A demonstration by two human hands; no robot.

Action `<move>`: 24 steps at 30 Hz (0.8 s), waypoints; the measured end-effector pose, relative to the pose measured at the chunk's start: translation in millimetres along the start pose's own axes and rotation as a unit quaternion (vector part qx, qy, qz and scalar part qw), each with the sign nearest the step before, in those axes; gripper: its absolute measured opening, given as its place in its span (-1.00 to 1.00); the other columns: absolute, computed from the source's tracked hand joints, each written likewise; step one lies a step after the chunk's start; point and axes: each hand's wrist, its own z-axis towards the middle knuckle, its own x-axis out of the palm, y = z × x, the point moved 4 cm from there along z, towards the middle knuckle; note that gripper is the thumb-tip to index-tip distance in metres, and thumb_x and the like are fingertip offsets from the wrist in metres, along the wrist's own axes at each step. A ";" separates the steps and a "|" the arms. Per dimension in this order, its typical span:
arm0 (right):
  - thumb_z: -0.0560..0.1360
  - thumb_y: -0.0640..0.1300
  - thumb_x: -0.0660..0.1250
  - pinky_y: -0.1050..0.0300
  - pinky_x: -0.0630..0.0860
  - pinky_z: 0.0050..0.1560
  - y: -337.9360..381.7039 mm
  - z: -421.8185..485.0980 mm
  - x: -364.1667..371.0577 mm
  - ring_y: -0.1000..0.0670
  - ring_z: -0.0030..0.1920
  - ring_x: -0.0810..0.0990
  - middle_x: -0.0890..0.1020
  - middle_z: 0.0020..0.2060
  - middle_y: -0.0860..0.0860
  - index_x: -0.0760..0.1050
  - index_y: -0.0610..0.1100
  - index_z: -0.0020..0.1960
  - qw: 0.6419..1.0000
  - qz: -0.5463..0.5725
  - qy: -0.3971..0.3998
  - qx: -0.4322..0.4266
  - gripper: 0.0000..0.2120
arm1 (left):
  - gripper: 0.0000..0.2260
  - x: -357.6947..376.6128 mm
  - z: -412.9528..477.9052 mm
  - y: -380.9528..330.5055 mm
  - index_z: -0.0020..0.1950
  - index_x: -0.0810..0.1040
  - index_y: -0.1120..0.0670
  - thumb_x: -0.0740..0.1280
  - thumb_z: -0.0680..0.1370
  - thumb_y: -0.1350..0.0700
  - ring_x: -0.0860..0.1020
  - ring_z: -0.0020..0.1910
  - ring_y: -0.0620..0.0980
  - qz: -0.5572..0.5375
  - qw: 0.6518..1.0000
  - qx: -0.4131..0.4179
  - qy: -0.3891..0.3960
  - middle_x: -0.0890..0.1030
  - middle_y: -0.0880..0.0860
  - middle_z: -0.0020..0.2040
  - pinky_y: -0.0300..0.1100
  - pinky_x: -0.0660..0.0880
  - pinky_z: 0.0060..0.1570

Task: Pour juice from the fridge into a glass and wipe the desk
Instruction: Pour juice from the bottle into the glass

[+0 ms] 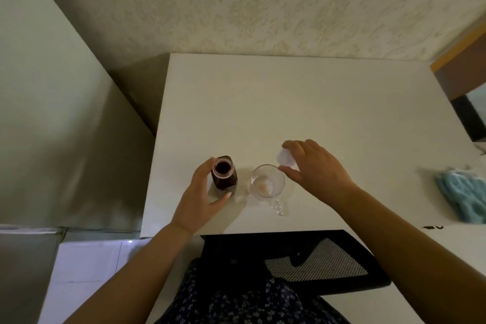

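A small bottle of dark red juice (224, 174) stands upright and uncapped on the white desk (302, 102). My left hand (200, 197) wraps around its left side and base. Just right of it stands a clear glass mug (267, 183) with its handle toward me; it looks empty. My right hand (315, 166) hovers above and right of the mug, holding the bottle's white cap (285, 158) in its fingers.
A light blue cloth (462, 197) lies at the desk's right edge. A black mesh chair (302, 258) is pushed under the near edge. The fridge side (65, 126) stands left of the desk, a patterned wall behind, and dark furniture (465, 81) at the far right.
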 end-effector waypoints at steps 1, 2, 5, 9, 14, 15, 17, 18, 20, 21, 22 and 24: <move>0.48 0.01 0.34 -0.03 0.46 0.06 -16.5 -8.2 6.2 -0.15 0.11 0.49 0.54 0.16 -0.09 0.38 -0.14 0.27 1.000 -0.002 -0.001 0.024 -0.58 | -0.32 1.4 -0.6 2.0 0.43 0.17 -0.08 0.43 0.41 -0.08 0.30 0.37 -0.19 -0.009 1.000 -0.008 0.001 0.32 -0.08 0.41 -0.40 0.27 0.29; 0.48 -0.02 0.34 -0.04 0.47 0.06 -32.8 -16.6 13.7 -0.15 0.13 0.48 0.51 0.18 -0.09 0.38 -0.13 0.27 0.999 -0.003 0.000 0.050 -0.58 | -0.31 2.3 -1.1 2.8 0.43 0.16 -0.13 0.43 0.40 -0.10 0.29 0.37 -0.20 -0.018 1.000 -0.013 0.000 0.32 -0.09 0.40 -0.41 0.26 0.28; 0.49 -0.07 0.32 -0.04 0.48 0.05 -72.3 -39.2 46.5 -0.14 0.17 0.43 0.44 0.23 -0.09 0.35 -0.10 0.32 0.991 -0.012 0.031 0.133 -0.58 | -0.34 4.1 -0.3 2.7 0.37 0.15 -0.27 0.42 0.38 -0.12 0.32 0.36 -0.19 -0.035 0.999 -0.016 -0.008 0.34 -0.13 0.37 -0.39 0.27 0.28; 0.53 -0.06 0.24 0.03 0.39 0.16 -92.2 -51.7 95.1 -0.10 0.24 0.35 0.40 0.28 -0.06 0.27 -0.09 0.37 0.979 -0.012 0.102 0.177 -0.56 | -0.34 5.5 1.4 4.1 0.35 0.15 -0.31 0.46 0.40 0.00 0.34 0.34 -0.14 -0.034 0.999 -0.022 -0.015 0.33 -0.24 0.33 -0.28 0.31 0.29; 0.53 -0.16 0.22 0.05 0.36 0.20 -99.2 -54.4 123.1 -0.10 0.28 0.31 0.37 0.32 -0.04 0.23 -0.05 0.40 0.972 0.007 0.122 0.202 -0.54 | -0.34 3.5 2.8 1.1 0.31 0.20 -0.27 0.50 0.37 0.05 0.37 0.30 -0.18 -0.029 0.999 -0.030 -0.012 0.35 -0.24 0.29 -0.32 0.33 0.27; 0.53 -0.17 0.22 0.05 0.36 0.21 -100.2 -55.1 125.4 -0.10 0.29 0.31 0.37 0.32 -0.04 0.23 -0.05 0.41 0.970 0.011 0.126 0.208 -0.53 | -0.34 2.9 3.7 -0.2 0.30 0.20 -0.27 0.49 0.36 0.02 0.37 0.29 -0.20 -0.026 0.999 -0.029 -0.010 0.36 -0.23 0.29 -0.35 0.32 0.26; 0.52 -0.17 0.22 0.05 0.35 0.23 -100.9 -55.5 126.9 -0.09 0.30 0.31 0.36 0.34 -0.04 0.22 -0.04 0.42 0.968 0.018 0.128 0.217 -0.51 | -0.36 1.7 5.1 -1.4 0.30 0.20 -0.27 0.48 0.35 -0.04 0.36 0.28 -0.22 -0.019 0.999 -0.026 -0.005 0.35 -0.24 0.29 -0.36 0.31 0.26; 0.52 -0.16 0.22 0.05 0.34 0.25 -99.9 -55.8 126.1 -0.09 0.31 0.30 0.35 0.35 -0.04 0.19 -0.04 0.43 0.968 0.017 0.127 0.216 -0.49 | -0.35 1.4 5.4 -1.8 0.31 0.20 -0.27 0.47 0.35 -0.05 0.36 0.28 -0.23 -0.017 1.000 -0.026 -0.003 0.34 -0.25 0.29 -0.36 0.31 0.26; 0.51 -0.10 0.22 0.04 0.26 0.30 -94.0 -57.3 121.3 -0.09 0.35 0.26 0.30 0.39 -0.03 0.14 -0.04 0.46 0.972 0.006 0.115 0.203 -0.45 | -0.35 1.4 5.2 -2.0 0.33 0.19 -0.25 0.48 0.36 -0.01 0.35 0.28 -0.26 -0.020 0.999 -0.025 -0.001 0.32 -0.27 0.29 -0.37 0.32 0.25; 0.51 -0.07 0.22 0.03 0.23 0.33 -89.0 -58.6 117.3 -0.08 0.37 0.23 0.28 0.41 -0.03 0.12 -0.05 0.47 0.976 0.008 0.097 0.193 -0.43 | -0.34 2.0 5.3 -2.0 0.33 0.20 -0.24 0.48 0.37 0.03 0.34 0.28 -0.27 -0.022 0.999 -0.023 0.000 0.32 -0.27 0.30 -0.36 0.34 0.25; 0.51 -0.03 0.21 0.03 0.20 0.35 -82.0 -60.3 112.6 -0.07 0.38 0.22 0.27 0.42 -0.03 0.10 -0.05 0.48 0.980 0.021 0.074 0.182 -0.42 | -0.34 2.8 5.3 -2.3 0.35 0.20 -0.21 0.48 0.38 0.04 0.34 0.28 -0.27 -0.023 0.999 -0.022 0.003 0.33 -0.26 0.30 -0.35 0.34 0.25; 0.50 0.08 0.20 0.02 0.18 0.38 -63.0 -63.3 102.4 -0.05 0.40 0.22 0.27 0.43 -0.02 0.09 -0.05 0.48 0.984 0.079 0.033 0.156 -0.38 | -0.33 4.4 5.1 -0.9 0.39 0.22 -0.11 0.47 0.38 0.02 0.34 0.31 -0.23 -0.026 0.999 -0.024 0.007 0.35 -0.18 0.33 -0.30 0.34 0.28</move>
